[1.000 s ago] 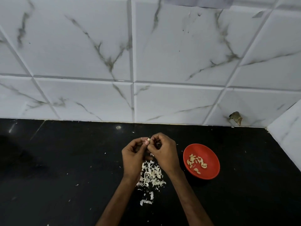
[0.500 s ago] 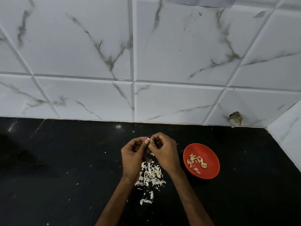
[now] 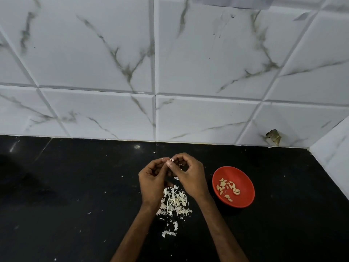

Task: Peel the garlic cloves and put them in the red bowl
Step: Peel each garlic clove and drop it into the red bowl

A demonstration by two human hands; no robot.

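Note:
My left hand (image 3: 152, 179) and my right hand (image 3: 190, 175) meet fingertip to fingertip above the black counter (image 3: 75, 195). Between them they pinch a small garlic clove (image 3: 170, 162), mostly hidden by the curled fingers; only a pale tip shows. Just below my hands lies a heap of white garlic skins (image 3: 174, 203). The red bowl (image 3: 243, 176) sits to the right of my right hand and holds several peeled cloves (image 3: 227, 187).
A white marble-tiled wall (image 3: 170, 72) rises behind the counter, and a side wall (image 3: 332, 154) closes the right corner. A small dark fixture (image 3: 273, 136) sticks out of the back wall low on the right. Tiny skin flakes dot the counter.
Both hands stay in place over the skin heap; only the fingers shift slightly on the clove. The bowl has not moved.

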